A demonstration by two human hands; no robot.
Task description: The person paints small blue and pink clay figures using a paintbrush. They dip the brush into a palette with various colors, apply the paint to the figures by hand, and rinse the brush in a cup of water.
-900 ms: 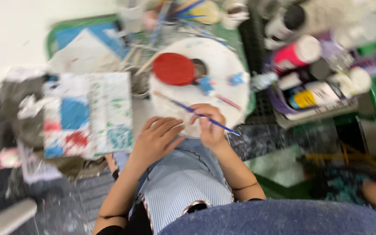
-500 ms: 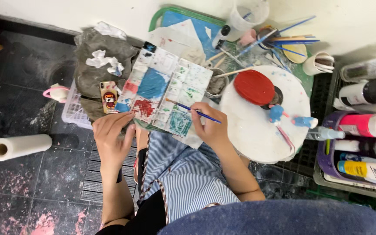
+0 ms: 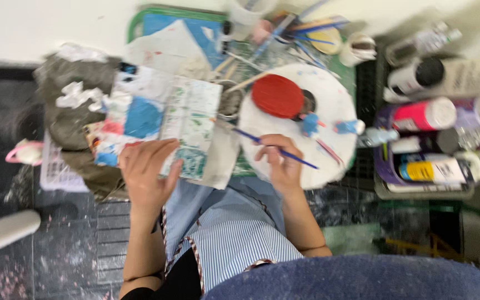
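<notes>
My left hand (image 3: pixel 148 172) lies flat on the near edge of a painted sheet (image 3: pixel 159 122) with blue, red and green patches. My right hand (image 3: pixel 281 164) pinches a thin blue paintbrush (image 3: pixel 276 149), its tip pointing left toward the sheet's right edge. The right hand rests over the near rim of a round white palette (image 3: pixel 329 105), which carries a red lid (image 3: pixel 277 95) and small blue paint dabs. My striped blue apron (image 3: pixel 234 233) fills the foreground.
Paint bottles (image 3: pixel 426 114) crowd trays at the right. Brushes, cups and a green tray (image 3: pixel 140 19) sit at the far side. A grey rag (image 3: pixel 76 119) lies left of the sheet. A paper roll (image 3: pixel 4 233) rests on the dark floor at left.
The view shifted left then partly back. My right hand with the brush moved from the painted sheet back toward the white palette. My left hand slid onto the sheet's near edge.
</notes>
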